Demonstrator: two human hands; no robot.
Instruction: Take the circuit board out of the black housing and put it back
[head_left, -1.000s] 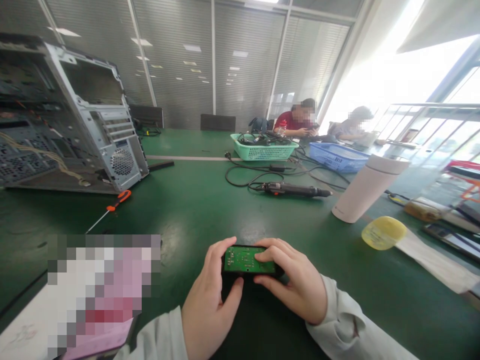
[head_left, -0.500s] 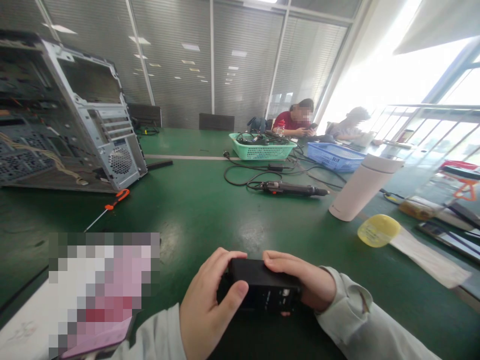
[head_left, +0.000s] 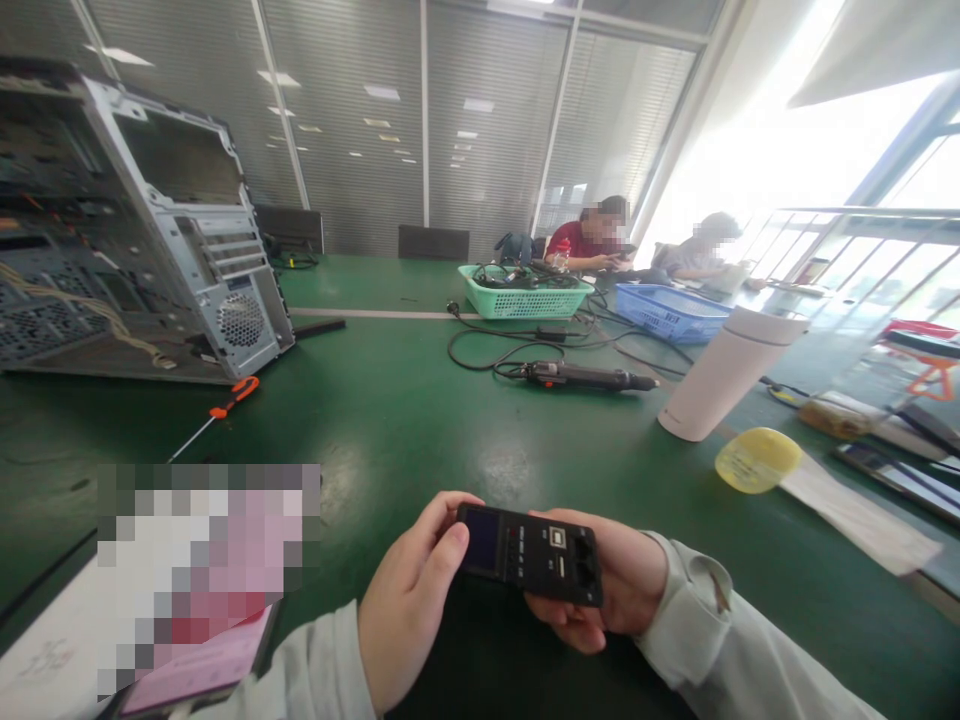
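- Black device (head_left: 529,555), face up, is on the near side of the electric screwdriver (head_left: 585,377)
- my left hand (head_left: 412,595) pinches its screen end
- my right hand (head_left: 630,575) clasps its socket end

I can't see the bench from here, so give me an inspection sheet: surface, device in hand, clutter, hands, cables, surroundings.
Surface: green table, glossy, no spill seen.
Device: black device held face up, small screen at its left end; ports and printed labels on its face.
Clutter: orange-handled screwdriver, black power tool, pale bottle, yellow item, green basket, blue basket.
Hands: left hand grips the screen end; right hand holds the other end.
Cables: black cable looped beside the power tool; more in the green basket.
Surroundings: open computer case at left; two people beyond the baskets.
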